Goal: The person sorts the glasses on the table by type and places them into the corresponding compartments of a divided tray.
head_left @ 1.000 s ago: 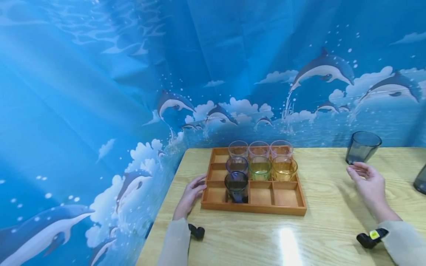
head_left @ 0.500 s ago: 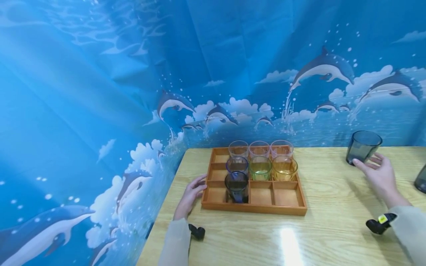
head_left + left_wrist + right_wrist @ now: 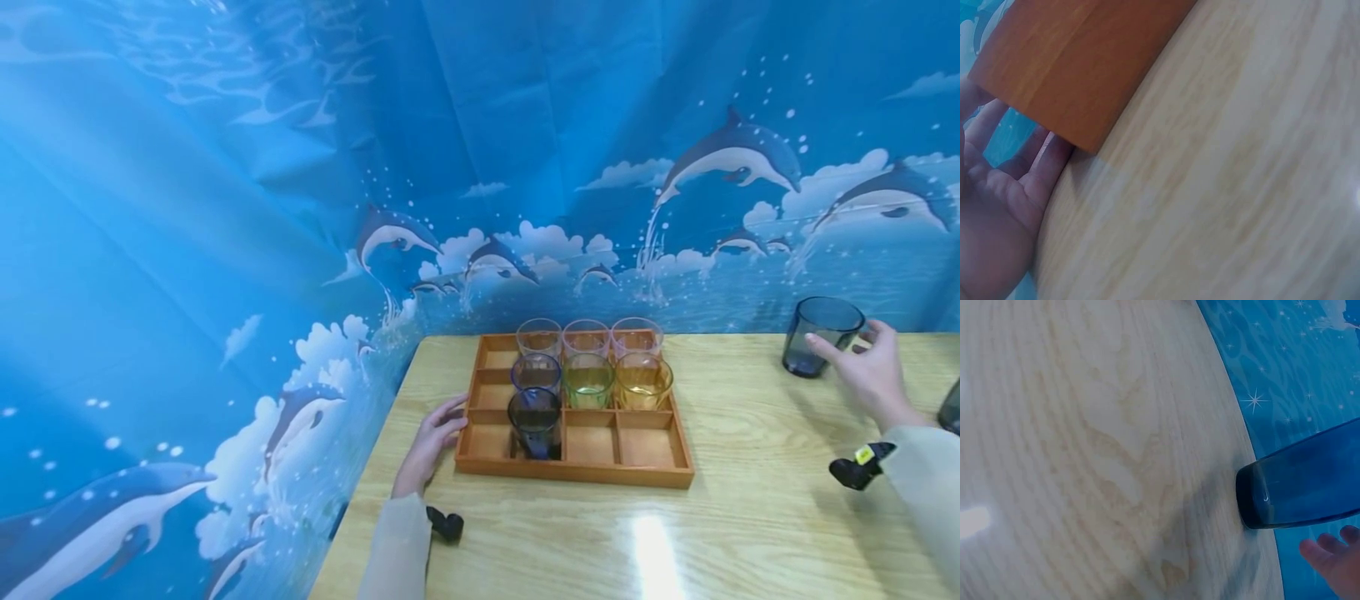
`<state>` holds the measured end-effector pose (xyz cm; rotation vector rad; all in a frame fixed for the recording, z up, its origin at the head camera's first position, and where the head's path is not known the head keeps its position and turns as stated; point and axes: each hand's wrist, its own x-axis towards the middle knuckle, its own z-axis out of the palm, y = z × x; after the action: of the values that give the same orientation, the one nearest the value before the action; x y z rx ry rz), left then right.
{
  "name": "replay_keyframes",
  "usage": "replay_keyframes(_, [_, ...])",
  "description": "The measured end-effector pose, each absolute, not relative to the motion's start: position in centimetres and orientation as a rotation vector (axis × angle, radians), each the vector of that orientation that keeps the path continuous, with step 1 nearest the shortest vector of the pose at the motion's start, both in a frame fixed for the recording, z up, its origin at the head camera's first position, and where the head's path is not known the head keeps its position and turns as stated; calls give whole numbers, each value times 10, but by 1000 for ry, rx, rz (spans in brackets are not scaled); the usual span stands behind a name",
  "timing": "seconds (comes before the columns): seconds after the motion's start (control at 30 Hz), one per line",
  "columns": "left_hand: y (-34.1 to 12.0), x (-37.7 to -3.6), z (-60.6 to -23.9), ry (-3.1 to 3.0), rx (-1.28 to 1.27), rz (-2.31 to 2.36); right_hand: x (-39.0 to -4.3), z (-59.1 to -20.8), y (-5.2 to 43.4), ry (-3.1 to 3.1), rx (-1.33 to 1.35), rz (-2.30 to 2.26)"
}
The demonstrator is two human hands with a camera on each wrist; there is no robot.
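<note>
My left hand (image 3: 429, 446) rests against the left side of the wooden compartment tray (image 3: 573, 475), its fingers extended along the tray's wall (image 3: 1066, 87). On the right, a dark grey-blue glass (image 3: 804, 360) stands upright near the table's back edge. My right hand (image 3: 873, 379) is at that glass, thumb in front and fingers by its right side. In the right wrist view the fingertips (image 3: 1316, 555) are spread, with a gap from the glass (image 3: 1310, 484). In the tray's front row stands another dark glass (image 3: 535, 429); blue (image 3: 536, 375), green (image 3: 588, 383) and yellow (image 3: 643, 385) ones stand behind it.
Several clear and pinkish glasses (image 3: 587, 337) fill part of the tray's back row. Another dark glass (image 3: 951, 408) is cut off at the right edge. Behind the wooden table (image 3: 555, 542) hangs a blue dolphin-print curtain (image 3: 480, 167).
My right hand has moved right and slightly away from me, from in front of the dark glass to its right side. The left hand and the tray stay put.
</note>
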<state>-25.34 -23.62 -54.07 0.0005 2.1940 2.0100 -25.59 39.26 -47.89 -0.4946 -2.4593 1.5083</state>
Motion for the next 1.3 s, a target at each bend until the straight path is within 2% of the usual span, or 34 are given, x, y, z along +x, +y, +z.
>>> replay_keyframes(0.37, [-234,-254,-538,2196,25,2004,-265,-475,404,-2526,-480,1548])
replay_keyframes(1.3, [-235,-256,-542,2194,-9,2022,-279,-483,396,-2453,-520,1536])
